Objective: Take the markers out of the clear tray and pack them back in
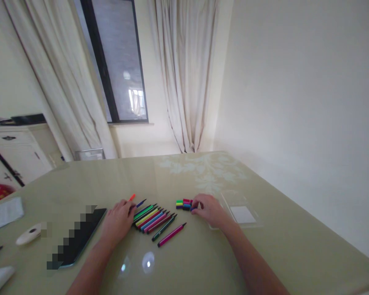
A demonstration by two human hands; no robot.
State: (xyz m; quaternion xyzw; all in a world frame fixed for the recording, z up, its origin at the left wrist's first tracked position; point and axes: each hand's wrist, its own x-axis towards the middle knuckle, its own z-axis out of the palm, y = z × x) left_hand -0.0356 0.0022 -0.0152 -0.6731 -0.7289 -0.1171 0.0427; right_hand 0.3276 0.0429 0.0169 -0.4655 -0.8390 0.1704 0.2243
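Pens [155, 219] lie on table [203, 262] between both hands; caps [183, 204] right of them, phone [80, 239] left.

The surface [264, 254] under my hands is a glossy pale green top with a faint leaf print at its far side. Just beside my left grip [118, 221] a row of uncapped markers [153, 219] lies on it, two more loose ones nearer me, and a dark phone [80, 239] lies on that grip's outer side, with a white oval object [29, 234] beyond it. At my right grip's [207, 209] fingertips sits a small cluster of coloured caps [183, 204], and a clear flat case [241, 213] lies just past that hand.
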